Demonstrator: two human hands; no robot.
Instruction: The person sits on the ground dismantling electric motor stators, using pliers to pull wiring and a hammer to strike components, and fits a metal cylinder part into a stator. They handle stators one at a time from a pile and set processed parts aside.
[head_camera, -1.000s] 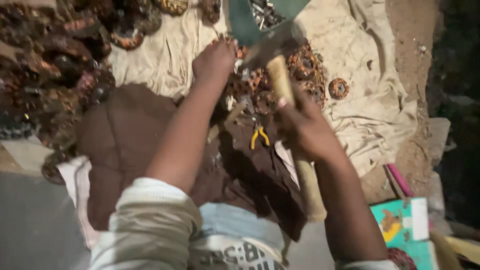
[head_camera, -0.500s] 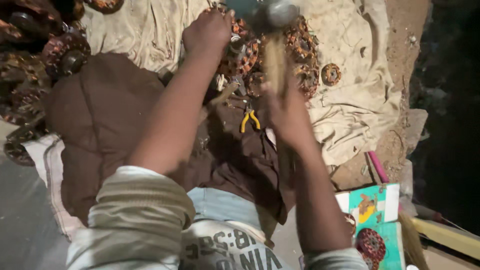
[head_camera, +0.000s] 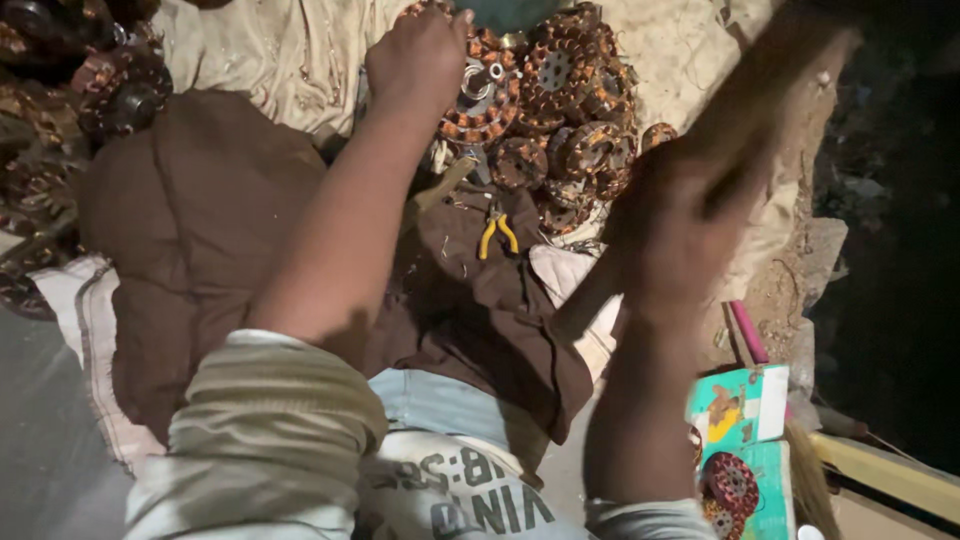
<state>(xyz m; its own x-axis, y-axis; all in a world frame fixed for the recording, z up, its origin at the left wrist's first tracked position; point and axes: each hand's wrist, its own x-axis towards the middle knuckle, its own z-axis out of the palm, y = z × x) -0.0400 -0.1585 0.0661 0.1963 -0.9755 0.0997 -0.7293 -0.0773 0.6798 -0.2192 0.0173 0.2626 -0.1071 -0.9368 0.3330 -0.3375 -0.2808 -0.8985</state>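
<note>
Beige cloth, crowded copper coils, left hand, right hand gripping wooden handle

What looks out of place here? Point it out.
The yellow-handled pliers lie loose on the brown cloth, apart from both hands. The right hand grips a blurred wooden handle; nothing looks spilled.

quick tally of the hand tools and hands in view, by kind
Hands: 2, the left hand resting on the pile of copper-wound motor coils, and the right hand gripping a wooden handle
Wooden-handled tools: 1 (head out of view)
Yellow-handled pliers: 1, lying on the brown cloth
Total: 4
</note>
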